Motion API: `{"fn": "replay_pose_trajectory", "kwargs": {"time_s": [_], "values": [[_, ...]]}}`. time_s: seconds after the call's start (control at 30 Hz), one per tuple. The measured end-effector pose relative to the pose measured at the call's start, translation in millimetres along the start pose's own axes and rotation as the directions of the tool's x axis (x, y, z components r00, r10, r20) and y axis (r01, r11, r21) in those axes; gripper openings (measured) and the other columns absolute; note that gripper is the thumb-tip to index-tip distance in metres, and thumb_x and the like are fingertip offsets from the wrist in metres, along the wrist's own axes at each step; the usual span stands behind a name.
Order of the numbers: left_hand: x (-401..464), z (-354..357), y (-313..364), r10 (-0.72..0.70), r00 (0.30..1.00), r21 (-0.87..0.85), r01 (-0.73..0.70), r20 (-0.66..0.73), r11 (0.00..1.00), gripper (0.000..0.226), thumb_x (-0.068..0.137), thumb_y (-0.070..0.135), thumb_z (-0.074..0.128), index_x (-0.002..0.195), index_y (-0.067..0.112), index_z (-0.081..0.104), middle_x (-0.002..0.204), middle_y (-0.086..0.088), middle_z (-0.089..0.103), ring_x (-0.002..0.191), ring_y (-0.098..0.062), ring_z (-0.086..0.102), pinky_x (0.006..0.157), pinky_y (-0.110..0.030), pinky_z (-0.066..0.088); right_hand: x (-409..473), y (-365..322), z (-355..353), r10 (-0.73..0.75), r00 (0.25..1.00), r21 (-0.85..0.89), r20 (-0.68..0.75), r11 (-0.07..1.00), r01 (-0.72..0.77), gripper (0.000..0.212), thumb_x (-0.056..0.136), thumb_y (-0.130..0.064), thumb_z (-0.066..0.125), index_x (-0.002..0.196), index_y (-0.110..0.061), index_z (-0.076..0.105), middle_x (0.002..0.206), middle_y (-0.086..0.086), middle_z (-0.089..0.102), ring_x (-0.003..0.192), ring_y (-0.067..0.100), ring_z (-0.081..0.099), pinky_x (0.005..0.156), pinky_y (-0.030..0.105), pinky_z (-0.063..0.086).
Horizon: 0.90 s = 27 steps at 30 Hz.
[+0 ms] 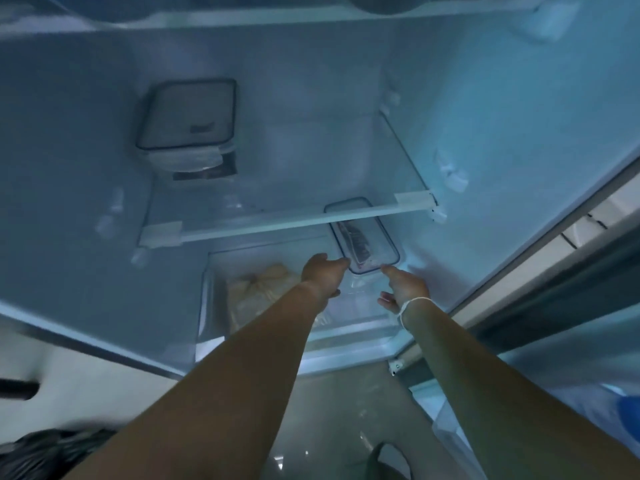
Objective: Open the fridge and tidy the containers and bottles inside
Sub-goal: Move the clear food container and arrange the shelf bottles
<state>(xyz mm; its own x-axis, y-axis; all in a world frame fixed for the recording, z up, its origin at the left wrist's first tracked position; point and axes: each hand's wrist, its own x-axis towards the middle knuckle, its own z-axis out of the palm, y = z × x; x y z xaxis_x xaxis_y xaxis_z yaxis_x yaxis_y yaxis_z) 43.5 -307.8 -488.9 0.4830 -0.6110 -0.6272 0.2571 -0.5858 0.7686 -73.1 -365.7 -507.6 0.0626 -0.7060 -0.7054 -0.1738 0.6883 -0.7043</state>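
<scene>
The fridge stands open in front of me. A clear rectangular container (363, 237) with a dark-rimmed lid and reddish contents sits low at the right, partly under the glass shelf (277, 223). My left hand (323, 273) is at its near left corner, fingers spread, fingertips touching or almost touching the lid. My right hand (403, 287) reaches toward its near right corner, fingers apart; a white string circles that wrist. A larger lidded container (188, 114) rests on a smaller round tub at the back left of the shelf.
A clear bottom drawer (214, 306) holds a tan tied bag (263, 289) left of my hands. The fridge door (554, 237) stands open at the right. A dark bag (41, 452) lies on the floor at lower left.
</scene>
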Motion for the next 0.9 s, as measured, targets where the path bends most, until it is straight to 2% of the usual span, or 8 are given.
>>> {"fn": "replay_pose_trajectory", "kwargs": {"time_s": [0.13,0.23,0.47,0.57,0.7,0.8,0.87,0.9], "values": [[16,4,-2,-0.052,0.999,-0.052,0.051,-0.006,0.997,0.069,0.091,0.029,0.058,0.149,0.011,0.025,0.152,-0.010,0.034,0.126,-0.031,0.049,0.077,-0.028,0.050,11,-6,6,-0.001,1.000,0.008,-0.024,1.000,0.002,0.054,0.089,-0.028,0.062,0.136,-0.008,0.045,0.137,0.016,0.051,0.073,0.016,0.051,0.047,0.021,0.051],[27,9,-5,-0.067,0.998,-0.076,0.066,-0.004,0.995,0.072,0.091,0.029,0.058,0.150,0.009,0.023,0.152,-0.012,0.034,0.128,-0.033,0.048,0.069,-0.027,0.052,21,-7,10,-0.027,0.997,0.081,-0.069,0.996,0.032,0.054,0.087,-0.026,0.064,0.134,-0.007,0.045,0.122,0.012,0.049,0.095,0.022,0.050,0.041,0.024,0.051],[40,13,-11,-0.071,0.997,-0.079,0.072,0.011,0.994,0.069,0.092,0.022,0.058,0.149,0.004,0.024,0.150,-0.015,0.038,0.127,-0.033,0.049,0.073,-0.029,0.051,27,-5,12,-0.032,0.997,0.137,-0.064,0.990,0.040,0.030,0.090,-0.018,0.062,0.117,-0.012,0.051,0.105,0.010,0.046,0.087,0.024,0.048,0.091,0.043,0.052],[40,5,-15,-0.071,0.997,-0.090,0.069,-0.019,0.994,0.065,0.092,0.016,0.057,0.148,0.005,0.027,0.149,-0.017,0.038,0.121,-0.032,0.051,0.066,-0.026,0.050,26,4,11,-0.007,1.000,0.138,-0.019,0.990,0.009,0.022,0.088,-0.016,0.065,0.101,-0.011,0.048,0.105,0.010,0.046,0.096,0.023,0.044,0.089,0.043,0.052],[26,-4,-18,-0.066,0.997,-0.087,0.063,-0.029,0.994,0.050,0.092,0.013,0.056,0.139,0.005,0.041,0.133,-0.014,0.049,0.101,-0.024,0.047,0.060,-0.023,0.046,12,17,9,0.032,0.998,0.132,0.058,0.990,-0.039,0.038,0.088,-0.020,0.064,0.119,-0.006,0.048,0.112,0.005,0.041,0.105,0.023,0.044,0.093,0.046,0.053],[9,-12,-16,-0.070,0.997,-0.067,0.068,-0.025,0.995,0.032,0.091,0.014,0.056,0.122,0.006,0.051,0.119,-0.014,0.051,0.096,-0.021,0.045,0.055,-0.023,0.045,-10,20,8,0.041,0.996,0.152,0.077,0.987,-0.052,0.031,0.089,-0.020,0.061,0.113,-0.006,0.048,0.108,0.008,0.044,0.100,0.027,0.053,0.071,0.031,0.061],[-5,-19,-15,-0.065,0.998,-0.032,0.064,-0.021,0.997,0.019,0.091,0.016,0.056,0.106,0.004,0.055,0.108,-0.014,0.051,0.087,-0.020,0.047,0.050,-0.022,0.045,-27,22,7,0.031,0.996,0.127,0.079,0.991,-0.041,0.029,0.088,-0.022,0.061,0.109,-0.004,0.050,0.104,0.012,0.048,0.071,0.026,0.061,0.038,0.017,0.052],[-12,-21,-16,-0.063,0.998,-0.022,0.062,-0.031,0.998,0.013,0.090,0.016,0.056,0.099,0.006,0.054,0.102,-0.013,0.049,0.082,-0.020,0.047,0.049,-0.022,0.045,-35,24,6,0.024,0.997,0.120,0.079,0.992,-0.034,0.028,0.089,-0.022,0.060,0.107,-0.003,0.050,0.099,0.012,0.049,0.057,0.023,0.060,0.031,0.014,0.046]]}}
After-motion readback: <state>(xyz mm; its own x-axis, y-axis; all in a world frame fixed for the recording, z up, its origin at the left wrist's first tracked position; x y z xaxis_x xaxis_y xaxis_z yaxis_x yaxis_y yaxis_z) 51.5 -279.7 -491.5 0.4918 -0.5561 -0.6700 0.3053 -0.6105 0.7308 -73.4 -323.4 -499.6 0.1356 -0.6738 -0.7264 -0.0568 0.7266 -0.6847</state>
